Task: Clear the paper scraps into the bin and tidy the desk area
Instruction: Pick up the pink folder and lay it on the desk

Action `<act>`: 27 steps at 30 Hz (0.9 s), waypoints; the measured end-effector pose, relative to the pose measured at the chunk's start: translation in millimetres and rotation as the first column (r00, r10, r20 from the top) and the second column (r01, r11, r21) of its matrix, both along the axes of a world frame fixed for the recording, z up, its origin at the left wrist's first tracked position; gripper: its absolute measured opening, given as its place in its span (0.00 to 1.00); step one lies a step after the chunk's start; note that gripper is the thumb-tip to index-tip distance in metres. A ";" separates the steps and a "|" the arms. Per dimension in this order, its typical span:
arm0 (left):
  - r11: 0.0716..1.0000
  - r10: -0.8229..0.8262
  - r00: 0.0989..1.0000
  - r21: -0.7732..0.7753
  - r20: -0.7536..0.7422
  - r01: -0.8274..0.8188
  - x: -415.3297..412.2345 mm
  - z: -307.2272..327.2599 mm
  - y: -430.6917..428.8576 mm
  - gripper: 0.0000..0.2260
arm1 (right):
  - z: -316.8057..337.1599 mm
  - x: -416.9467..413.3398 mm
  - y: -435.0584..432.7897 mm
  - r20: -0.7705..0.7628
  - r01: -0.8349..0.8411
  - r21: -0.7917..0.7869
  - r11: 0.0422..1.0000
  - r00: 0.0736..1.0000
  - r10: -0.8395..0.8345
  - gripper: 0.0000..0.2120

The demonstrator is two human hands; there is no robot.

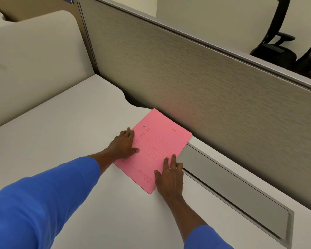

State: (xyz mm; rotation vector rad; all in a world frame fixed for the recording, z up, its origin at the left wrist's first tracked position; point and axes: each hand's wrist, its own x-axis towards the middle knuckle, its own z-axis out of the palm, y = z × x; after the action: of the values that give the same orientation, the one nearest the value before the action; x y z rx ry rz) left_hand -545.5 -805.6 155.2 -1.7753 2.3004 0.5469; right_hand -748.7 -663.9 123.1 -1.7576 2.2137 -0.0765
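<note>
A pink file folder (156, 141) with printed lines lies flat on the white desk (65, 133), its far corner close to the partition. My left hand (123, 145) rests on the folder's left edge with fingers spread flat. My right hand (170, 177) lies on the folder's near right edge, fingers straight and pressing down beside the cable tray. No paper scraps or bin are in view.
A grey fabric partition (205, 83) runs along the back of the desk. A long metal cable-tray flap (232, 187) is set into the desk to the right. A black office chair (280, 44) stands beyond the partition. A beige panel (34, 56) rises at the left.
</note>
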 end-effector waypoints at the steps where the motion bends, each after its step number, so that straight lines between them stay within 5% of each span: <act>1: 1.000 0.018 1.000 0.007 -0.017 -0.018 0.2 0.7 2.5 0.48 | 1.2 0.2 0.2 0.005 -0.005 0.009 1.000 1.000 0.005 0.36; 4: 0.993 0.091 0.994 -0.067 -0.054 -0.095 2.0 3.6 16.2 0.45 | 7.3 1.2 3.1 0.049 -0.002 0.026 1.000 0.999 0.000 0.38; 12: 0.928 0.083 0.975 -0.342 -0.205 -0.151 28.1 28.8 101.4 0.12 | 27.9 24.6 65.2 0.213 0.090 0.019 0.996 0.973 -0.092 0.35; 27: 0.982 0.189 0.936 0.035 -0.297 -0.187 146.4 60.2 350.1 0.09 | 72.7 101.7 283.1 0.319 0.155 0.026 0.988 0.935 -0.155 0.12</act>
State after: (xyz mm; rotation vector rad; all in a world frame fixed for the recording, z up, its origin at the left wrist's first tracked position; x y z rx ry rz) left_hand -399.2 -455.6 215.4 -2.0475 2.3199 0.9134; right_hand -647.0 -380.8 195.8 -1.4459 2.1046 -0.3703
